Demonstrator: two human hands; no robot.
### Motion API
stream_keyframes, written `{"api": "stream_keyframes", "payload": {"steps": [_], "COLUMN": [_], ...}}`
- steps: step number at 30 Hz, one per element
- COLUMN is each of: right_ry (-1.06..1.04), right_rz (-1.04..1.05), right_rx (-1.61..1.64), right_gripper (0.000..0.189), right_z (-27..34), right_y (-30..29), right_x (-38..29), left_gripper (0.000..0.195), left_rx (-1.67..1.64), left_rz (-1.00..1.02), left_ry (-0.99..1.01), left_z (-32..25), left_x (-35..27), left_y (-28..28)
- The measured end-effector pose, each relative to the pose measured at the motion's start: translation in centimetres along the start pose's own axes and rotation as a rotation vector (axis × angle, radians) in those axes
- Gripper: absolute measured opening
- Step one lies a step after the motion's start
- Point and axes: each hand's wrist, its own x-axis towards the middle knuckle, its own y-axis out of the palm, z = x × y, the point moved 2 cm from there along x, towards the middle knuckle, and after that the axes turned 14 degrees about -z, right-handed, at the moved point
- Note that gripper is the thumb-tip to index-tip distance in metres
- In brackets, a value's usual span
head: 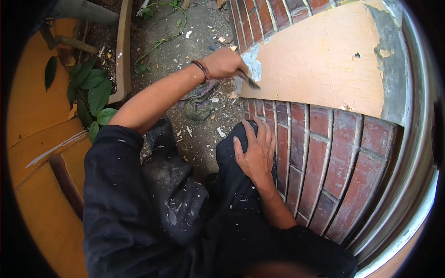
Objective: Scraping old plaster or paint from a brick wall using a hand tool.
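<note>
My left hand (227,64), with brown bands at the wrist, is closed around the handle of a scraper-like hand tool (251,81). The tool's dark, slightly blurred end lies over the lower left part of a cream-painted wall panel (313,59). Near that end, a pale blue-grey patch (253,62) shows where the cream paint is gone; grey surface also shows along the panel's right side. My right hand (256,149) rests palm down on my dark-trousered knee (227,153), fingers slightly spread and holding nothing, beside the red brick wall (316,156).
Paint flakes litter the concrete ground (167,45). A crumpled rag (198,104) lies below my left wrist. At left are a beige curved rim (123,52), a leafy plant (97,88), a grey pipe (87,12) and an orange wall (38,100). Ridged moulding (413,104) curves along the right.
</note>
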Motion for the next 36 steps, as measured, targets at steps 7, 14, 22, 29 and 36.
{"api": "stream_keyframes", "payload": {"steps": [7, 14, 22, 29, 36], "right_ry": [0.001, -0.01, -0.005, -0.003, -0.004], "right_rz": [0.012, 0.009, 0.0, 0.011, -0.004], "right_rx": [0.002, 0.002, 0.009, 0.013, -0.018], "right_gripper": [0.053, 0.052, 0.053, 0.053, 0.052], "right_z": [0.0, 0.2, 0.1, 0.1, 0.1], "right_y": [0.0, -0.3, -0.3, 0.0, 0.4], "right_x": [0.2, 0.2, 0.4, 0.1, 0.2], "left_gripper": [0.014, 0.014, 0.015, 0.015, 0.018], "left_rx": [-0.005, 0.074, 0.024, 0.024, -0.248], "left_rz": [-0.011, -0.031, 0.005, 0.034, 0.025], "left_ry": [-0.01, -0.052, -0.081, -0.137, -0.179], "left_z": [-2.0, -0.1, -0.1, -1.2, -4.1], "left_x": [-0.4, 0.4, 0.0, -1.0, -3.2], "left_y": [-0.1, -1.7, -2.0, 0.0, 1.4]}}
